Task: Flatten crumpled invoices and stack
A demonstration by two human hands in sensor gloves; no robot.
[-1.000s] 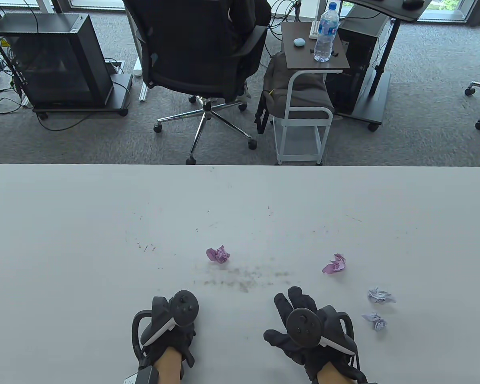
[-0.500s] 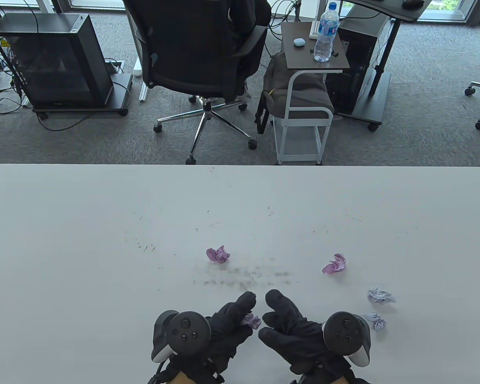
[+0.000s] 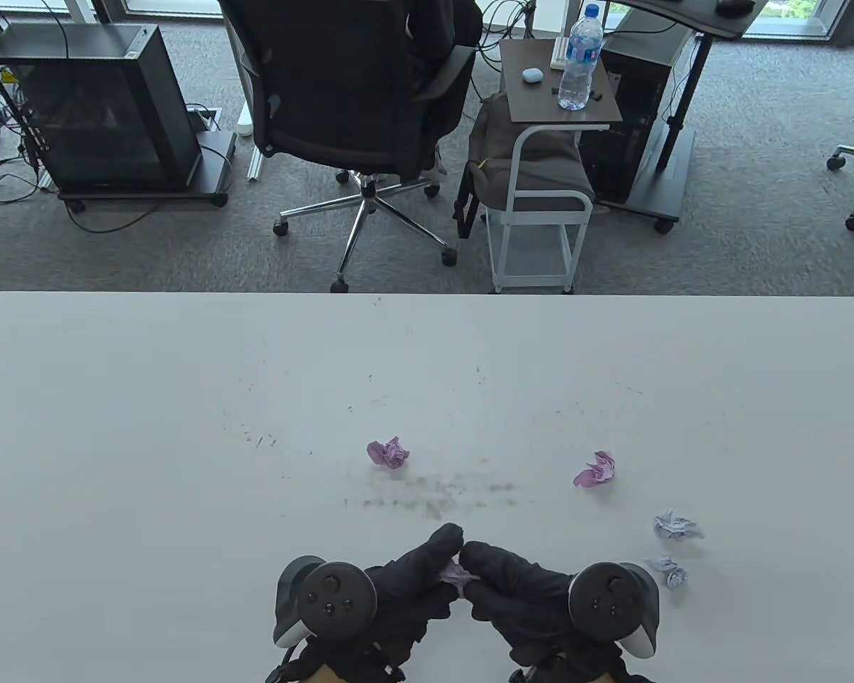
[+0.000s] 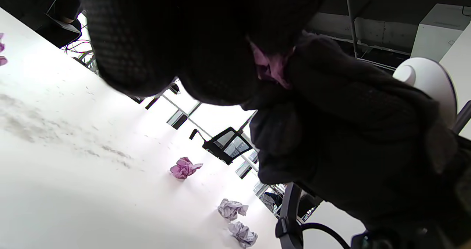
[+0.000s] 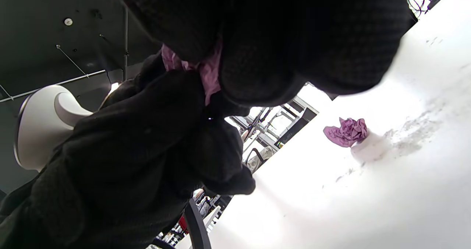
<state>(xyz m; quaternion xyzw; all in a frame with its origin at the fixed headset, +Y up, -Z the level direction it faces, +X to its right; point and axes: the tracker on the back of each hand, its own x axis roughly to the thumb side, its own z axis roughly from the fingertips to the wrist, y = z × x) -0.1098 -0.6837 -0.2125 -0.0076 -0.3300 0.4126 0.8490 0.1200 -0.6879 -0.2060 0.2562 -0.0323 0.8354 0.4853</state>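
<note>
A: From the table view, our left hand (image 3: pixel 398 583) and right hand (image 3: pixel 519 587) meet at the near edge of the worktop (image 3: pixel 149 427), fingertips together, both pinching one pink crumpled invoice (image 3: pixel 457 573) between them. It sits right inside the two grips, neither hand nearer.

B: So our next move, I'd judge, is pulling the hands apart sideways to open it. Has it a long axis?

A: None we can tell; it is a wad. Other wads lie apart on the worktop: a pink one (image 3: pixel 388 452) ahead, another pink one (image 3: pixel 596 469) to the right, two pale ones (image 3: pixel 676 526) (image 3: pixel 669 570) further right.

B: In the left wrist view, our left fingers (image 4: pixel 206 57) curl over the pink paper (image 4: pixel 270 66), the right hand's fingers pressing in from the other side.

A: The right wrist view mirrors that: the paper (image 5: pixel 206 70) is clamped between both gloves, raised off the worktop.
</note>
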